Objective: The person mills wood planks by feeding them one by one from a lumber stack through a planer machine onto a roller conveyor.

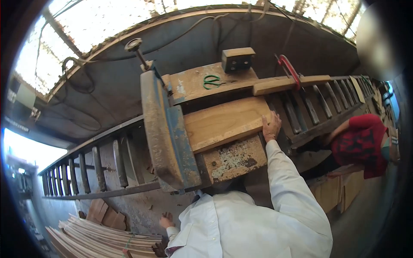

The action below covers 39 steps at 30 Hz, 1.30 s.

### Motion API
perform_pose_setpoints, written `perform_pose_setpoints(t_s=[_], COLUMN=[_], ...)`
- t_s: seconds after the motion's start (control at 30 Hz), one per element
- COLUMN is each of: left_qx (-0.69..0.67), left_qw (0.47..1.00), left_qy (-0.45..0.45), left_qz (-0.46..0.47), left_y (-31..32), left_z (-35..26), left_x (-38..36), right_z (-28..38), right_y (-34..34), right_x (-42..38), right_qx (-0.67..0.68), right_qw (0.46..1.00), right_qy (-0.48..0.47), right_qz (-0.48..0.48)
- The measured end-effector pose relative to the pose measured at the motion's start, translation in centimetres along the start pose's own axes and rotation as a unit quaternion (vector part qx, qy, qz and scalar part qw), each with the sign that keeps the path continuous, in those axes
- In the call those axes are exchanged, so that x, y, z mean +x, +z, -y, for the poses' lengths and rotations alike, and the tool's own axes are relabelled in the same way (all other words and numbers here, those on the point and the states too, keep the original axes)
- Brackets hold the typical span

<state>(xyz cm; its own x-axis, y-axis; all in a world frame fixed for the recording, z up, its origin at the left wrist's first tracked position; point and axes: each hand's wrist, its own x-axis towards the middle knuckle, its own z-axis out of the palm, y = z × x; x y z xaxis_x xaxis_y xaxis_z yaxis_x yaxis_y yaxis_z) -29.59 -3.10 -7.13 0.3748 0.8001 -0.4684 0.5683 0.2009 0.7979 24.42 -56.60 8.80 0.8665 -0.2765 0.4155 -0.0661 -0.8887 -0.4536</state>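
Note:
A wide, pale wooden board [228, 120] lies across the worn machine bed, its left end against the blue metal side of an upright machine housing [159, 129]. My right hand [271, 126] grips the board's right end, fingers over the top edge. A long wooden strip [275, 86] runs along the board's far side, with a red C-clamp [290, 71] fixed on it. My left hand [167, 220] hangs low beside my body, away from the machine, its fingers loosely apart with nothing visible in them.
Roller conveyors [99, 167] extend to the left and right. Green-handled scissors or pliers [211, 81] and a block with a dark bracket [237, 60] sit behind the strip. Stacked wood strips [99, 236] lie lower left. A person in a red shirt [361, 144] stands at right.

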Motion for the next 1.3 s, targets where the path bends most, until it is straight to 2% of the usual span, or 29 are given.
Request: perform_pose_setpoints(t_s=[0.03,0.1,0.13,0.2,0.23,0.27,0.3,0.33,0.37,0.4,0.43,0.47,0.5,0.53,0.57,0.6,0.63,0.7,0.77,0.9,1.17,1.3], left_qx=[0.009,-0.008,-0.097,-0.279,-0.254,-0.279,-0.286,-0.363,-0.380,-0.383,-0.399,-0.407,-0.408,-0.388,-0.379,-0.379,-0.384,-0.402,-0.416,-0.436,-0.459,-0.471], left_qw=[0.999,0.996,0.990,0.946,0.947,0.934,0.925,0.895,0.874,0.854,0.818,0.775,0.734,0.661,0.606,0.564,0.525,0.481,0.454,0.423,0.391,0.376], left_qy=[0.034,0.079,0.052,0.020,0.107,0.138,0.190,0.226,0.294,0.353,0.411,0.467,0.508,0.571,0.601,0.617,0.630,0.645,0.651,0.660,0.682,0.691], left_qz=[0.005,-0.049,-0.083,-0.163,-0.164,-0.175,-0.160,-0.129,-0.065,-0.009,0.057,0.121,0.193,0.293,0.358,0.396,0.424,0.437,0.444,0.442,0.414,0.399], left_y=[1.2,1.5,1.2,2.3,2.0,1.3,0.7,0.6,-0.1,-0.3,-0.3,-0.4,-0.8,-1.5,-2.2,-2.6,-2.8,-3.3,-3.3,-3.4,-2.4,-1.6], left_z=[0.7,0.0,-2.0,-15.1,-21.8,-25.9,-30.5,-35.0,-38.1,-42.2,-45.6,-48.3,-50.2,-52.1,-53.0,-53.9,-54.7,-55.3,-55.6,-55.7,-54.9,-54.2], left_x=[-0.2,-1.9,-0.7,-2.5,-4.0,-3.8,-4.6,-5.7,-6.6,-9.1,-11.4,-13.5,-15.6,-16.4,-17.3,-18.0,-18.6,-19.1,-19.9,-21.8,-27.3,-29.6], right_z=[0.0,-0.2,-0.1,-1.2,-1.3,-0.6,-1.4,-2.1,-1.7,-2.2,-1.8,-2.9,-4.7,-3.6,-3.5,-3.6,-4.3,-5.8,-4.6,-4.8,-2.8,-3.4], right_y=[-0.1,0.3,-0.1,1.1,1.7,1.0,1.5,2.2,1.5,2.1,1.8,2.7,3.5,2.7,2.8,3.2,3.6,4.6,3.7,3.8,2.9,2.2], right_x=[0.1,0.5,0.6,0.5,0.5,0.5,0.5,0.6,0.8,0.6,0.5,0.9,1.5,1.7,1.5,1.7,1.9,2.3,2.0,2.0,0.4,1.1], right_qx=[0.019,0.046,0.057,0.005,0.010,0.014,0.024,0.029,0.025,0.026,0.025,0.028,0.061,0.054,0.038,-0.005,-0.004,-0.003,0.026,-0.015,0.047,0.019], right_qw=[0.998,0.995,0.995,0.997,0.992,0.998,0.997,0.998,0.998,0.998,0.999,0.999,0.993,0.993,0.994,0.997,0.998,0.998,0.998,0.999,0.996,0.998], right_qy=[-0.044,-0.063,-0.079,-0.076,-0.097,-0.057,-0.066,-0.056,-0.054,-0.060,-0.023,-0.038,-0.084,-0.047,-0.058,-0.031,-0.041,-0.053,-0.030,-0.032,-0.080,-0.058], right_qz=[-0.038,-0.060,-0.029,-0.020,-0.079,-0.021,-0.017,-0.020,0.018,-0.008,0.019,0.017,0.056,0.093,0.078,0.067,0.055,0.027,0.049,0.019,-0.017,-0.001])
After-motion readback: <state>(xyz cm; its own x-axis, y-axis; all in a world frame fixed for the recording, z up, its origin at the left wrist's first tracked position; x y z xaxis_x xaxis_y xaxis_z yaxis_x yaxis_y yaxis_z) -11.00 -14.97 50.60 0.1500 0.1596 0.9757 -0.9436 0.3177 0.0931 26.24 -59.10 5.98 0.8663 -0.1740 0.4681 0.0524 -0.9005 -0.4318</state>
